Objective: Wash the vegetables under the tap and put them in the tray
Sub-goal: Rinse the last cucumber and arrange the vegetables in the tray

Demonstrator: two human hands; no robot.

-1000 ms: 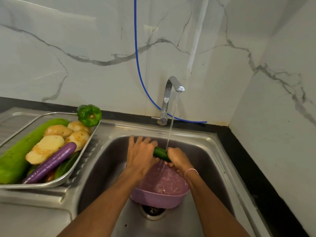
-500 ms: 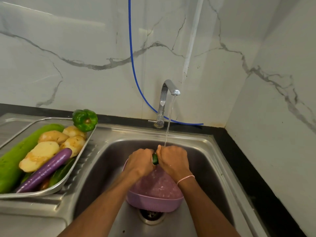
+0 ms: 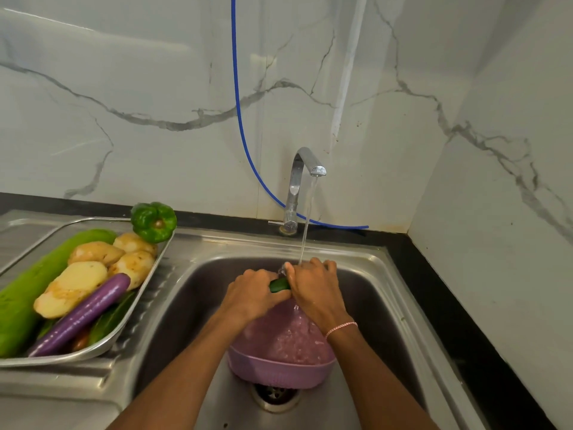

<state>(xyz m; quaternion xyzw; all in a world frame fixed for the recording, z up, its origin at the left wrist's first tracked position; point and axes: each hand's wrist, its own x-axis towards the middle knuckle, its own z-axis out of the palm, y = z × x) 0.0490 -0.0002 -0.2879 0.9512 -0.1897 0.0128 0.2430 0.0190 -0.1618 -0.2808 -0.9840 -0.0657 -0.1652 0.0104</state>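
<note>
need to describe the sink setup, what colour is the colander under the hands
Pale purple, lilac; the colander shows in the head view.

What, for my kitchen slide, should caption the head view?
Left hand and right hand hold a cucumber under the running tap, above a pink colander in the sink.

Sink unit (image 3: 232, 243): steel, 1 basin, drainboard at 9 o'clock.
Drainboard (image 3: 93, 395): carries 1 metal tray (image 3: 145, 293).
Basin (image 3: 186, 305): 1 purple colander (image 3: 279, 372) at 6 o'clock, over the drain (image 3: 274, 397).
</note>
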